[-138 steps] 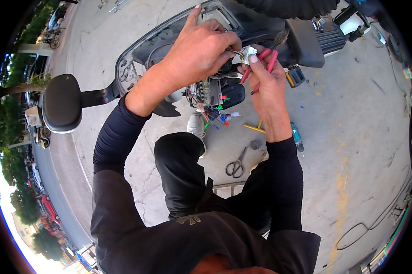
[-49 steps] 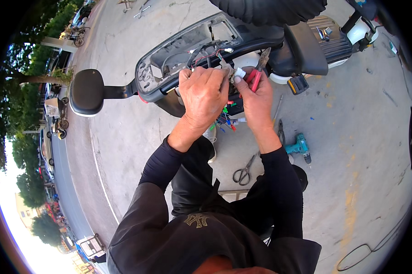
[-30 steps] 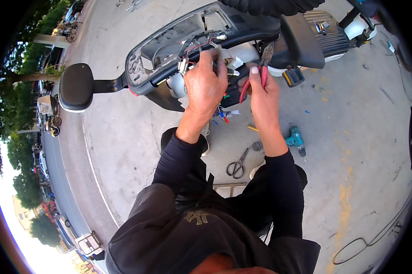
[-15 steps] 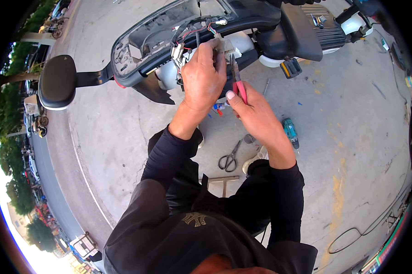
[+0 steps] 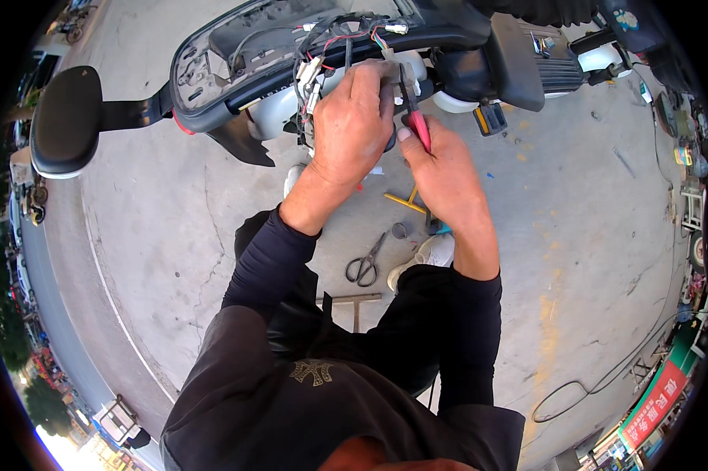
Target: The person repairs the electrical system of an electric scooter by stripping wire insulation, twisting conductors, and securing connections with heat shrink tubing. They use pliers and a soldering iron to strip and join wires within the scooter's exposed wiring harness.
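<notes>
My left hand (image 5: 352, 118) has its fingers pinched on the wiring harness at the opened black scooter body (image 5: 203, 110), around a greyish piece with multicoloured wires running into it; the fingertips are partly hidden. Loose wires with white connectors (image 5: 311, 78) hang beside that hand. My right hand (image 5: 444, 173) grips red-handled cutting pliers (image 5: 417, 125), their dark jaws pointing up against the piece at my left fingertips. Whether the jaws touch a wire is unclear.
Scissors (image 5: 363, 267), a yellow T-handled tool (image 5: 405, 200) and a small cup-like object (image 5: 399, 231) lie on the concrete below. A padded backrest (image 5: 65, 118) juts left, a seat (image 5: 515, 67) and pedal (image 5: 489, 119) sit right. A long cable (image 5: 558, 390) lies at lower right.
The pliers have moved leftward and swung upright, their jaws now at my left fingertips. My left hand has moved up into the wires. The scene shifts somewhat as the head turns.
</notes>
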Tool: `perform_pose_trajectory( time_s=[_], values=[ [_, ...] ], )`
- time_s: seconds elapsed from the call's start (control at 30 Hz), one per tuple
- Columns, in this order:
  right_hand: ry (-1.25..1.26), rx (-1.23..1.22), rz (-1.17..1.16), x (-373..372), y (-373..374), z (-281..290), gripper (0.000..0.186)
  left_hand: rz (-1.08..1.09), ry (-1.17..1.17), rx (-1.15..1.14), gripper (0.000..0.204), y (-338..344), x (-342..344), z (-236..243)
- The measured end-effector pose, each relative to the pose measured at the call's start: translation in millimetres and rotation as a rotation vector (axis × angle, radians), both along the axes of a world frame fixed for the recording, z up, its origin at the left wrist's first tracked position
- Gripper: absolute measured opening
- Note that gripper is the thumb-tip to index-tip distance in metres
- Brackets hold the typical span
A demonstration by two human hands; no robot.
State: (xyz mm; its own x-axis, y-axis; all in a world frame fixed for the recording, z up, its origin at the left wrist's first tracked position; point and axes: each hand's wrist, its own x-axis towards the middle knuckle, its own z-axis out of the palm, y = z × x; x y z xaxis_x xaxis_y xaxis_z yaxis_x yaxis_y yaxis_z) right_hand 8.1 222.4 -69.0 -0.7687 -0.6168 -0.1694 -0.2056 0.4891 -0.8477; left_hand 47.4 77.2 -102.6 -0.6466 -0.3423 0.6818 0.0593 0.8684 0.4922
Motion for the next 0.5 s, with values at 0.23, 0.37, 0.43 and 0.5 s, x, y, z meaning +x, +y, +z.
perform_pose_trajectory(
  time_s=[0.23, 0.37, 0.43, 0.5],
  values=[
    [0.205, 0.030, -0.088, 9.2, 1.9, -7.4, 0.026, -0.007, 0.045, -0.107, 0.022, -4.9, 0.2, -5.2],
    [0.230, 0.085, -0.115, 11.8, -0.5, -5.4, 0.029, 0.009, 0.048, -0.168, 0.020, -6.7, 0.2, -8.8],
    [0.229, 0.157, -0.136, 13.6, -3.4, 2.8, 0.030, 0.013, 0.039, -0.174, 0.020, -6.8, -0.2, -6.5],
    [0.216, 0.219, -0.150, 12.8, -6.3, 4.6, 0.030, 0.015, 0.048, -0.181, 0.020, -8.9, -0.2, -7.6]
  ],
)
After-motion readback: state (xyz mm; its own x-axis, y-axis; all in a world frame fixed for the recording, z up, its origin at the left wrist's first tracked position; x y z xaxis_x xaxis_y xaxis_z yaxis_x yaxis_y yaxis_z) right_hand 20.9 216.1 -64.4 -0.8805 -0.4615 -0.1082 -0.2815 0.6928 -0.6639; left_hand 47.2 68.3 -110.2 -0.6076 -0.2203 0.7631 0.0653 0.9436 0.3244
